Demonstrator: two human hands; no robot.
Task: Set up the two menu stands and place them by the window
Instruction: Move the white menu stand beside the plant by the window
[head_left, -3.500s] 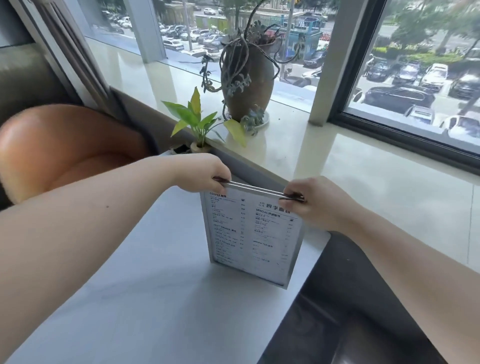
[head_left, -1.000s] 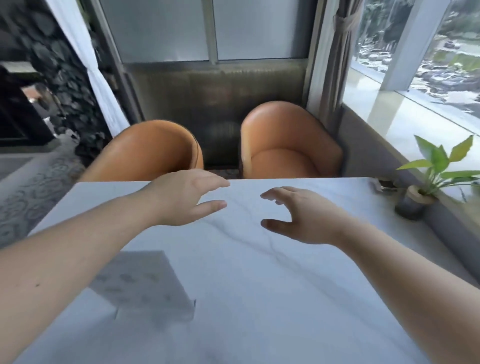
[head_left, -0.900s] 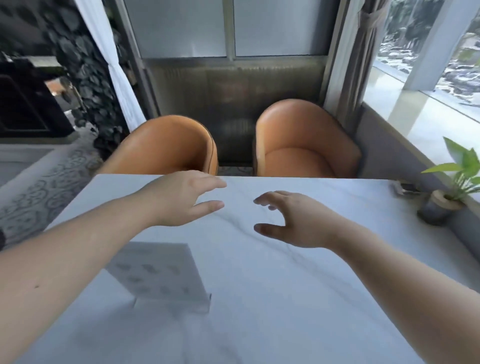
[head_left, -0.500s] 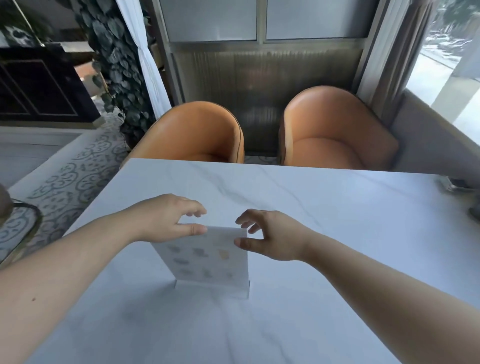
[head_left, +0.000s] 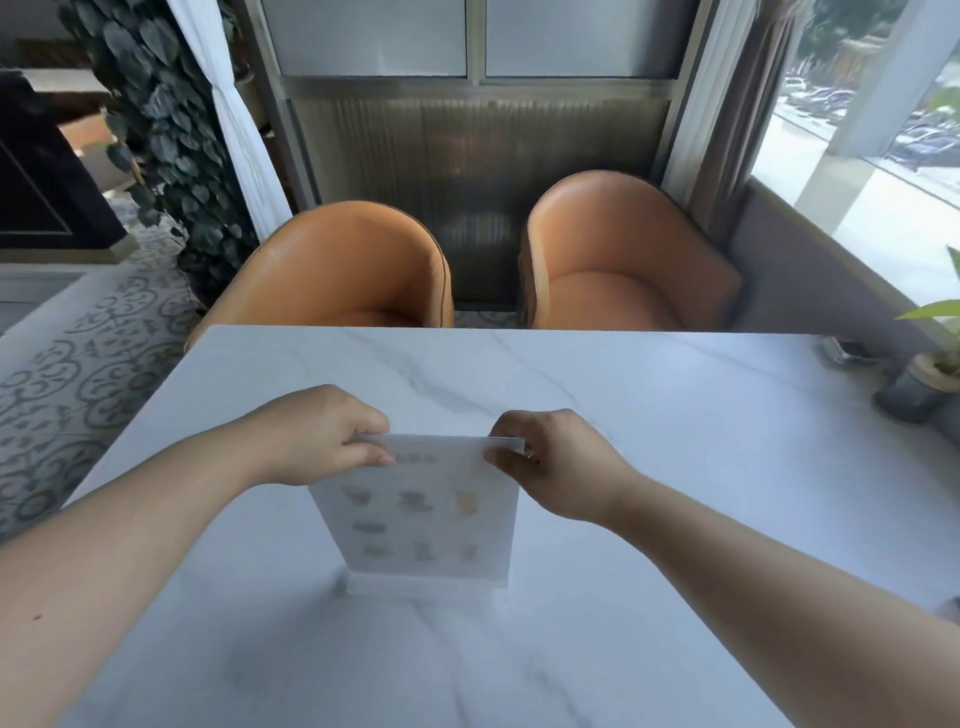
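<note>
A clear acrylic menu stand (head_left: 426, 525) with a pale card showing small drink pictures stands upright on the white marble table (head_left: 675, 467), near its middle. My left hand (head_left: 322, 436) pinches the stand's top left corner. My right hand (head_left: 550, 457) pinches its top right corner. The stand's base rests on the table. The other menu stand is out of view.
Two orange armchairs (head_left: 618, 260) sit past the table's far edge. A small potted plant (head_left: 924, 384) stands at the table's right edge under the window (head_left: 883, 156). A leafy plant column (head_left: 156, 130) and a patterned floor lie to the left.
Both hands let go of the first menu stand by the window. The view swung left across the table. The hands came down and closed on the top corners of this second stand.
</note>
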